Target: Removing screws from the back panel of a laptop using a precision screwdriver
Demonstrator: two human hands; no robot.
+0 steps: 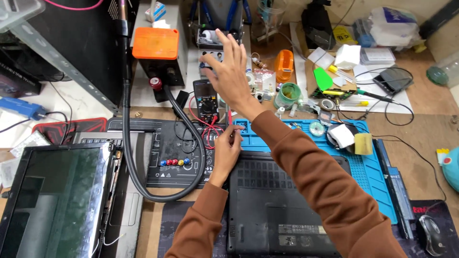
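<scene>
Pinched fingers of the left hand [228,143] hold a thin red probe [229,125] just behind the overturned black laptop [282,205], while the right hand [230,71], fingers spread, reaches farther back above the black multimeter [206,98].

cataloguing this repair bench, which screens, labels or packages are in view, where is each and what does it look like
Laptop screen: bottom left, dark glass panel, unlit, tilted.
Multimeter: centre, below the right hand, black body, small dim display, round dial.
Label stickers: underside of the black laptop, bottom centre, pale rectangles.
Small box: top, white and blue carton.
Plastic packets: top right, white, crumpled.
</scene>
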